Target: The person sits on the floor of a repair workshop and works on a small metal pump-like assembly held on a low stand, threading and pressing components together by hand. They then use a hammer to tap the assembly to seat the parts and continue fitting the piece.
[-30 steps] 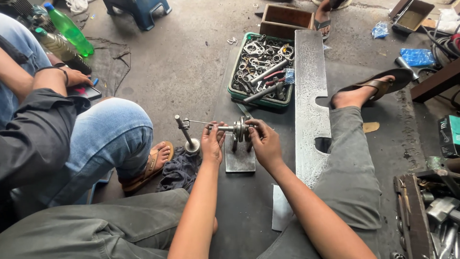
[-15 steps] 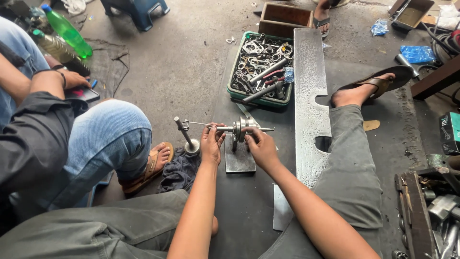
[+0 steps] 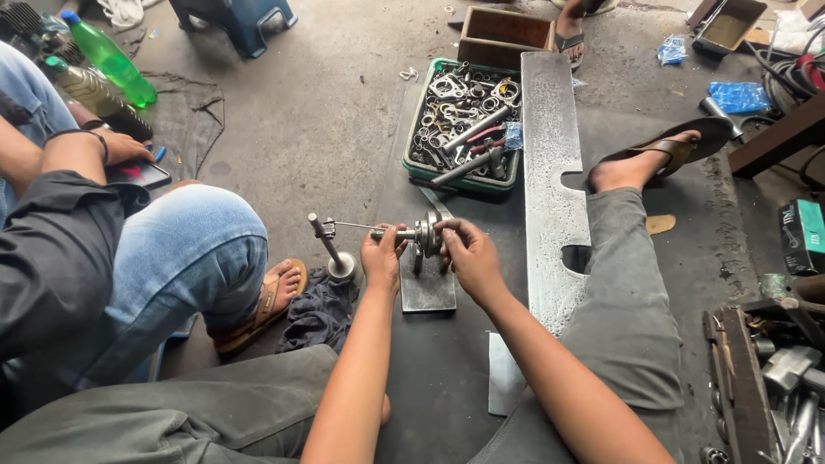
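Note:
I sit on a concrete floor with a metal shaft assembly [image 3: 421, 234] held over a small steel plate [image 3: 427, 288]. My left hand [image 3: 382, 258] grips the shaft on its left side. My right hand [image 3: 468, 253] grips its round disc end on the right. A thin rod [image 3: 348, 226] runs left from the assembly to a dark upright tool on a round base [image 3: 331, 253].
A green tray of metal parts [image 3: 464, 129] lies beyond my hands. A long steel plate with a notch [image 3: 554, 189] lies to the right. A person in jeans [image 3: 172, 258] sits at left. A dark rag [image 3: 322, 314], green bottle [image 3: 107, 56] and tool box [image 3: 765, 378] are around.
My hands and the shaft stay over the small plate; the fingers have shifted slightly on it. The view has moved a little.

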